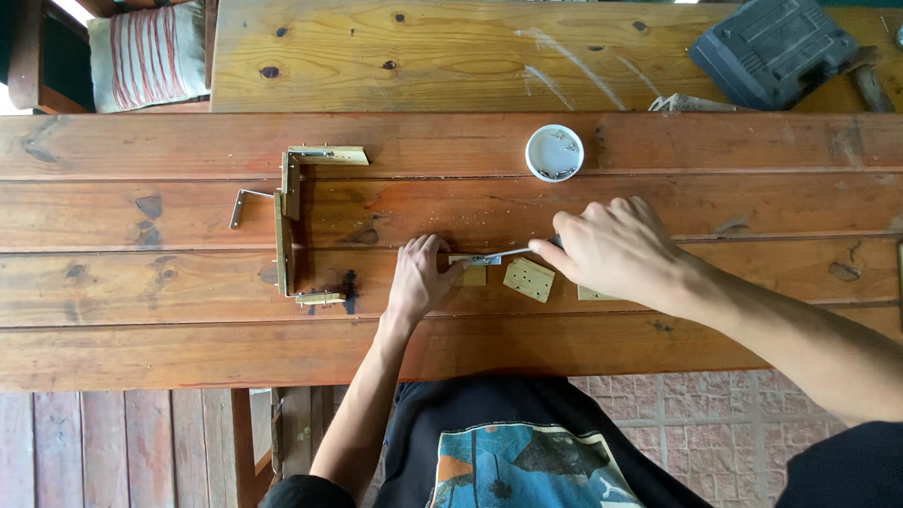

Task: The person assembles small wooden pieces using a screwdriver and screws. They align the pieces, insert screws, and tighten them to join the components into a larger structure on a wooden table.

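Driving a screw into a small wooden piece (472,274)

Left hand (419,278) is pinning the piece flat on the desk (172,284); right hand (616,250) is gripping a screwdriver (512,253), which probably needs steady turning pressure.

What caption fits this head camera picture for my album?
Left hand steadies a small wooden piece while right hand holds a metal tool on the wooden table.

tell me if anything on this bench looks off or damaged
Nothing is clearly broken. The table has dark stains and pale scratches. A small wooden plate lies askew beside the right hand. The left hand pins a small piece while the right hand works a thin metal tool.
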